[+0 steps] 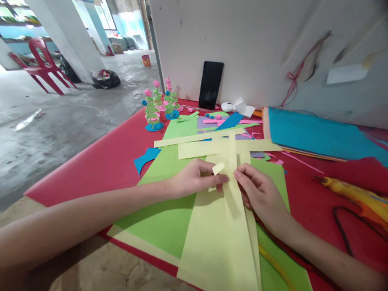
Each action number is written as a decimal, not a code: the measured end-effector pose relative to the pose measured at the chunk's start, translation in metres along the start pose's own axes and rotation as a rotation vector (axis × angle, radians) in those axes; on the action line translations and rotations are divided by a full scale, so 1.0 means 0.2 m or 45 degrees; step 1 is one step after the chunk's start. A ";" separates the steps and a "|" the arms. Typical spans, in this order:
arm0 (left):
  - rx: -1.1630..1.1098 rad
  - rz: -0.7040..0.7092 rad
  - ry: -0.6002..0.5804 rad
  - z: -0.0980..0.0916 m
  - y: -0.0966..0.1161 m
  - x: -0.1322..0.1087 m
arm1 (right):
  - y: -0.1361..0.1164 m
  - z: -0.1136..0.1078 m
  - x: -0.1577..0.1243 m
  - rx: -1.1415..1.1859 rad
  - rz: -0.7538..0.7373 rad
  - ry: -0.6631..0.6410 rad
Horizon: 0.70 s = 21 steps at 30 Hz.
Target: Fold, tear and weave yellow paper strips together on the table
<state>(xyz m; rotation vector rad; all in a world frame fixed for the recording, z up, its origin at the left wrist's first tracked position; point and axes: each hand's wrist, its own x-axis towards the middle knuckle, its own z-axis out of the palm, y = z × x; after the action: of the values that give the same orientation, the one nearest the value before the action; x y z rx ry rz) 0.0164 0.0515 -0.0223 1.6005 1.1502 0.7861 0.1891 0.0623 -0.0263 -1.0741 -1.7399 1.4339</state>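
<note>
My left hand (195, 178) pinches a small pale yellow paper piece (218, 167) between thumb and fingers, above a long pale yellow strip (232, 164). Close beside it, my right hand (262, 195) rests with curled fingers, its fingertips touching that strip. Under both hands lies a wide pale yellow sheet (218, 241) on top of a green sheet (165, 217). More pale yellow strips (200, 143) lie crosswise just beyond the hands.
A red mat (96, 167) covers the table. Small green paper trees (155, 107) with pink stars stand at the back left. A black phone (211, 84) leans on the white wall. Blue sheets (323, 136) lie at right, an orange glue gun (362, 200) with a black cord nearby.
</note>
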 end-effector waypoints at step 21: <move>0.007 0.064 -0.095 -0.01 -0.01 0.01 | -0.01 0.00 0.00 -0.078 -0.025 -0.020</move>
<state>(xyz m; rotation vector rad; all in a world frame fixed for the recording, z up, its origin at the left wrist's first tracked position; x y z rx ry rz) 0.0157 0.0543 -0.0238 1.6552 1.0631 0.7502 0.1882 0.0617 -0.0235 -1.0771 -1.8110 1.3886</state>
